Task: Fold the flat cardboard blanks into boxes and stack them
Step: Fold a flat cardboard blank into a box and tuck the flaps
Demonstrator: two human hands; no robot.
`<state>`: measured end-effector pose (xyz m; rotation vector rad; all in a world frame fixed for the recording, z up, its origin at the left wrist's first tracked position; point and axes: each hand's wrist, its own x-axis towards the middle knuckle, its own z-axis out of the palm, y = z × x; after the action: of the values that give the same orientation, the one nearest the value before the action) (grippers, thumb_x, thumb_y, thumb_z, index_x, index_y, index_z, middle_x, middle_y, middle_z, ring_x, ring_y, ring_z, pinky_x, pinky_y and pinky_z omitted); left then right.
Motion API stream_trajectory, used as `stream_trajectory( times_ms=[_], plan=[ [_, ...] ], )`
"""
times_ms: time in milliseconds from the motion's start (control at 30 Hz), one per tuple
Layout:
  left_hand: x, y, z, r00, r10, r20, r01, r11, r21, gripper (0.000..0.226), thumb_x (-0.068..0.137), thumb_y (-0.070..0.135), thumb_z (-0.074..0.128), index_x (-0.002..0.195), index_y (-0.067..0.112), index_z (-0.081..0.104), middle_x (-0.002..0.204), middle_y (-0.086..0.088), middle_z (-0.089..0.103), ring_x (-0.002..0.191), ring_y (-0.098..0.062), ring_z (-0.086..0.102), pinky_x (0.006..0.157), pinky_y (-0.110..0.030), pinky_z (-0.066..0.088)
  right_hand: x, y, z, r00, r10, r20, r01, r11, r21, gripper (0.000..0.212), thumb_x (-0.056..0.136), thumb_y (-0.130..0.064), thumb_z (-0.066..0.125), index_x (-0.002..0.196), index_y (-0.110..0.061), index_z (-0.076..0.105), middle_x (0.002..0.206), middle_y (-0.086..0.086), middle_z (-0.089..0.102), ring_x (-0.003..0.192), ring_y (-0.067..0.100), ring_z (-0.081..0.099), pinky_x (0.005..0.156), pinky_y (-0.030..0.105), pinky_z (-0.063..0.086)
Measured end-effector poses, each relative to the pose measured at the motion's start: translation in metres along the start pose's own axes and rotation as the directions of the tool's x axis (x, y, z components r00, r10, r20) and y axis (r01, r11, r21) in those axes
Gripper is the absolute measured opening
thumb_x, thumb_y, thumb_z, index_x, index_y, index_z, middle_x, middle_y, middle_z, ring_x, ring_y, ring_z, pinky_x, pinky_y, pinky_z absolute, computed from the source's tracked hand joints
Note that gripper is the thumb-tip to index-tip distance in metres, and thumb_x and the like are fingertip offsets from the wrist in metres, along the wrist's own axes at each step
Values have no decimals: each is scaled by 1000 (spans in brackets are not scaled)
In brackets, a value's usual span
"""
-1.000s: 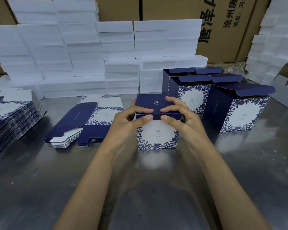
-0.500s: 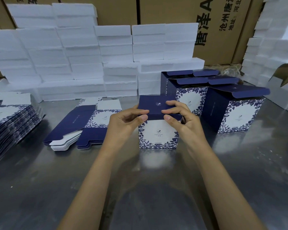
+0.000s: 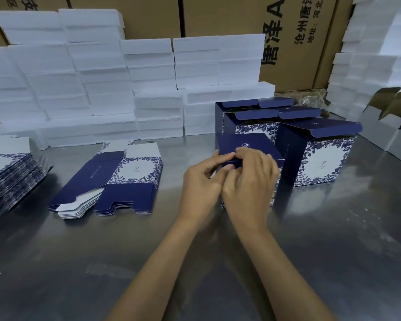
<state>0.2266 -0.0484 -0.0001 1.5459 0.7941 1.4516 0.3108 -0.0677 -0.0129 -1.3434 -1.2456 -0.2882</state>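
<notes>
A navy box (image 3: 245,147) with a white, blue-flowered front is standing upright on the desk (image 3: 333,228), its dark lid flap lying nearly shut and bearing a small pale emblem. Both hands are covering much of its front, the left hand (image 3: 204,181) and right hand (image 3: 250,181) pinching the lid's front edge. Three more folded boxes (image 3: 320,163) are standing just behind and to the right, their lid flaps lying open. To the left, a small pile of flat blanks (image 3: 116,179) is lying on the desk, and a taller stack of blanks (image 3: 9,174) is sitting at the far left edge.
</notes>
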Motion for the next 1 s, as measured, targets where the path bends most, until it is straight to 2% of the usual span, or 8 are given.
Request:
stream_trajectory(
  times_ms=[133, 267, 333, 467, 600, 800, 933, 1000],
  plan=[
    [12, -6, 31, 999, -19, 26, 17, 998, 63, 31, 90, 0, 68, 109, 23, 77, 111, 4, 76, 126, -18, 60, 107, -38, 48, 14, 25, -8, 992, 108, -70, -107, 994, 24, 29, 79, 3, 49, 103, -4, 64, 114, 7, 68, 120, 30, 58, 123, 37, 19],
    [29, -12, 53, 1000, -14, -11, 16, 987, 162, 28, 90, 4, 71, 114, 18, 76, 113, 2, 75, 128, -16, 58, 109, -38, 47, 23, 48, -6, 982, 177, 64, -184, 973, 142, 39, 87, 0, 38, 120, -7, 58, 154, -3, 43, 152, 8, 16, 126, 29, 7],
    [38, -14, 59, 1000, -21, -19, 24, 983, 183, 28, 90, 5, 71, 114, 18, 76, 114, 0, 75, 127, -19, 60, 107, -39, 48, 28, 61, -4, 982, 144, 124, -162, 976, 146, 49, 85, 3, 36, 128, -9, 56, 165, -1, 28, 153, 5, 3, 127, 41, 14],
    [54, -18, 65, 999, -20, -27, 26, 972, 235, 28, 90, 5, 71, 116, 15, 75, 113, 0, 75, 126, -19, 60, 108, -40, 48, 35, 78, 1, 974, 124, 189, -146, 983, 107, 78, 79, 22, 38, 148, -14, 45, 170, -6, 6, 154, 5, -8, 102, 54, 47],
    [55, -19, 68, 999, -17, -43, 27, 969, 246, 28, 91, 7, 71, 116, 18, 75, 116, 2, 74, 128, -18, 59, 110, -40, 45, 34, 81, 4, 976, 110, 187, -123, 991, 59, 82, 83, 19, 41, 156, -18, 35, 168, -11, -2, 154, 4, -12, 106, 52, 46],
    [37, -14, 55, 996, -9, 92, -14, 969, 248, 52, 92, 10, 69, 139, 31, 57, 141, 18, 50, 145, -9, 36, 118, -33, 36, 32, 69, -3, 988, 100, 121, -89, 992, -87, 76, 89, 5, 47, 159, -19, 29, 170, 0, 11, 155, 9, -6, 128, 38, -1],
    [21, -11, 22, 996, -24, 90, 4, 977, 211, 71, 92, 13, 72, 137, 57, 39, 137, 43, 41, 138, -9, 43, 104, -16, 44, 25, 50, -3, 995, -43, 92, 60, 981, -186, 82, 82, 0, 48, 160, -16, 26, 170, 4, 14, 157, 19, 2, 128, 41, 1],
    [18, -12, -2, 999, -32, 27, 24, 967, 252, 64, 92, 10, 70, 130, 54, 44, 129, 41, 47, 132, -9, 49, 100, -21, 49, 19, 41, 2, 987, -106, 118, 123, 981, -151, 85, 80, 9, 50, 159, -14, 28, 169, 6, 16, 158, 20, 5, 128, 40, 5]
  ],
)
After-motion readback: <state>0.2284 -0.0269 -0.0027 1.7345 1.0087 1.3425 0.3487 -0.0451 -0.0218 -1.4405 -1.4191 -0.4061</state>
